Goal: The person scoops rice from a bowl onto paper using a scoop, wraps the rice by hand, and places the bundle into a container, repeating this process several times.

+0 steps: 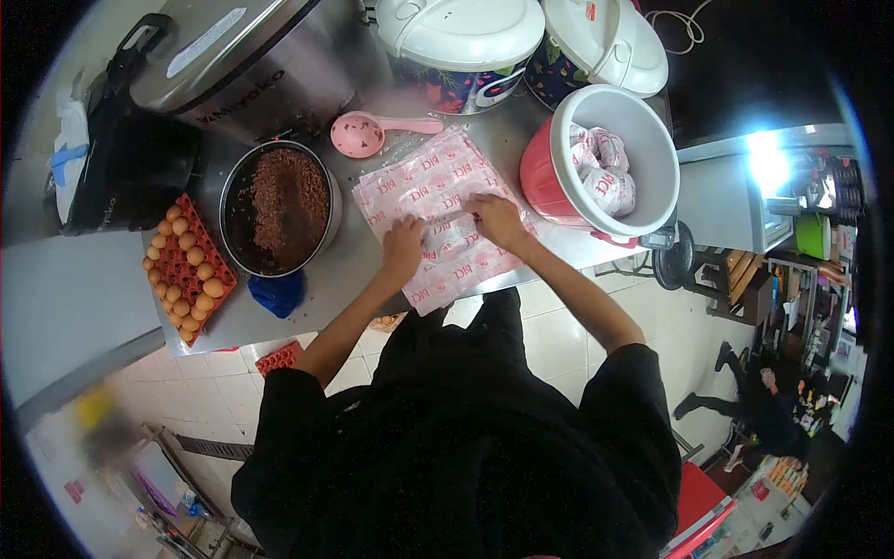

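Near the middle of the frame, a stack of white wrapping papers printed with pink lettering (438, 219) lies flat on the stainless steel counter (354, 256), and both hands rest on it. The left hand (403, 244) presses down on the lower left part of the stack, fingers curled loosely against the paper, grasping nothing that can be made out. The right hand (494, 216) sits just to its right, fingertips pinched at what looks like the edge of the top sheet; whether a single sheet is caught is too small to tell. To separate one sheet cleanly, it seems best to keep the left hand pinning the pile while the right lifts only the top layer by its edge, slowly, so the thin paper neither tears nor drags its neighbours. To the left stands a round dark metal pot of reddish-brown rice (277, 207), with a pink plastic rice scoop (361, 133) just above it and an orange tray of brown eggs (184, 265) further left. At the right a red bucket with a white inner bowl (643, 149) holds wrapped parcels (601, 168).
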A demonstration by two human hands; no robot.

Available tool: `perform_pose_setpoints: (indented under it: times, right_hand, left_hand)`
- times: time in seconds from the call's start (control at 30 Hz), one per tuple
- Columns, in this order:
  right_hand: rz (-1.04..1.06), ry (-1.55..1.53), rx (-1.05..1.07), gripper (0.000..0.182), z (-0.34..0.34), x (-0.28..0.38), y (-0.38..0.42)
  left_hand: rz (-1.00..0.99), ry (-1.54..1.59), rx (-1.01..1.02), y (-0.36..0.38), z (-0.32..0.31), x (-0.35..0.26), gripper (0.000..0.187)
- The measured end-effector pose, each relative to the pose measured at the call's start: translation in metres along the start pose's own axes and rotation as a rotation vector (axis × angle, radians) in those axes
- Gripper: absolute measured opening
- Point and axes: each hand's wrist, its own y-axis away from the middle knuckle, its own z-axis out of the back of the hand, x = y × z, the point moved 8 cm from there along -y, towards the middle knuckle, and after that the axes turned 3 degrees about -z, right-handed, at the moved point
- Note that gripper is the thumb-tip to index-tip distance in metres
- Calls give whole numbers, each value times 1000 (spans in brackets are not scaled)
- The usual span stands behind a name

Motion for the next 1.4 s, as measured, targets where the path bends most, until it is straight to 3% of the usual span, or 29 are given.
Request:
perform_pose_setpoints:
  times: [0.07,0.1,0.13,0.23,0.3,0.33,0.4,0.43,0.47,0.5,0.57,0.6,0.63,0.7,0.73,0.77,0.8,0.83,0.87,0.9,0.93,1.0,1.03,1.1,1.13,1.2,1.27,1.33,1.4]
  right_hand:
    - [-10,22,-9,29,-10,1,19]
    - [-1,1,-113,30,-11,4,36]
    - [16,-10,-230,30,2,10,42]
    - [56,-4,-225,35,27,26,62]
    - [81,64,-138,37,19,14,65]
    - [103,25,-107,29,15,6,57]
    - [85,-42,32,19,3,-10,36]
    - [36,9,176,17,-3,-17,18]
    - [-16,56,327,15,-10,-19,3]
    - [-15,56,332,15,-13,-13,-15]
    - [-256,426,333,11,-17,-20,-40]
    - [-256,428,321,11,-13,-17,-39]
    - [-163,345,282,11,-10,-4,-30]
    - [-97,99,200,18,3,2,-6]
    - [-83,-190,29,23,4,1,6]
    - [-62,-476,-139,29,7,-2,18]
    - [-424,-832,173,38,-3,-1,29]
    - [-574,-1097,239,50,-23,-2,38]
    - [-712,-922,63,55,-8,4,48]
    - [-539,-1512,263,55,-19,27,35]
    - [-683,-1758,212,53,13,51,40]
    - [-560,-1960,-1,48,69,70,36]
    - [-582,-1795,-411,42,96,57,42]
    - [-543,-1319,-1144,35,148,52,69]
    - [-535,-1321,-1153,35,158,57,71]
    - [-312,-1111,-1105,41,190,90,77]
    - [-307,-1193,-1055,47,201,82,76]
    - [-150,-648,-1175,44,237,91,82]
    - [-138,-576,-1159,47,253,82,78]
  left_hand:
    - [83,247,47,20,-25,3,18]
    - [113,303,98,24,-22,-1,9]
    - [109,302,91,26,-27,0,9]
    - [151,297,-11,39,-15,-3,15]
    - [-88,238,-132,42,21,-29,23]
    - [-86,241,-122,47,14,-23,23]
    - [-151,267,89,40,-21,-2,31]
    - [-154,268,84,24,-23,10,31]
    - [-74,415,326,12,-43,25,28]
    - [12,560,569,9,-63,31,26]
    - [27,427,509,-18,-58,20,26]
    - [32,294,438,-31,-52,19,26]
    - [28,292,437,-28,-51,19,26]
    - [-13,701,477,-23,-49,11,23]
    - [-27,692,466,-24,-42,9,23]
    - [85,1048,522,-19,-39,2,24]
    - [203,1408,582,-12,-34,-10,25]
    - [183,1409,587,-16,-15,-22,25]
    - [195,1439,671,-25,10,-42,28]
    - [209,1466,765,-31,31,-62,30]
    - [172,1464,780,-40,47,-73,30]
    - [127,1471,548,-60,86,-78,30]
    - [102,1466,557,-65,98,-102,30]
    - [192,1308,-743,-60,168,-100,32]
    - [180,1308,-743,-61,167,-108,32]
    - [-137,1016,-598,-66,178,-146,42]
    - [-83,1100,-618,-79,177,-149,45]
    - [-11,1205,-449,-92,168,-154,39]
    - [18,1162,-516,-109,168,-161,41]
